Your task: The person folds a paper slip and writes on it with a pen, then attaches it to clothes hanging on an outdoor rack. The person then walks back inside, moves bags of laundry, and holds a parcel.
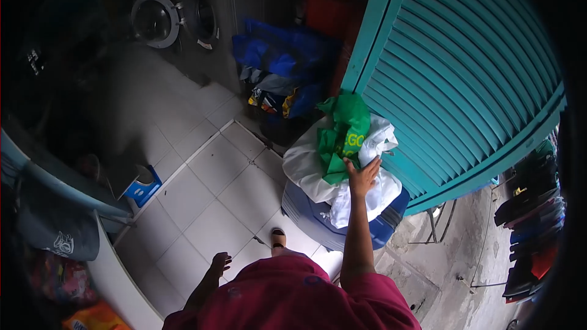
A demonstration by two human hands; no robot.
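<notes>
Folds hide some lettering (pixel 354 140) on the green cloth (pixel 353 113), and white cloth (pixel 304 162) partly hides the blue case (pixel 304 212).

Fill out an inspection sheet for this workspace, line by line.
Surface: pale floor tiles with dark marks along some joints.
Job's things: green fabric item with yellow lettering, lying on white cloth heaped over a blue container.
Clutter: blue bag near the back wall; orange bag at lower left.
Hands: right hand on the fabric heap, grip unclear; left hand open, holding nothing visible.
Cables: nothing seen.
Surroundings: teal louvred panel beside the heap; round machine door at upper left; hanging clothes at far right; upper-left area too dark to inspect fully.
</notes>
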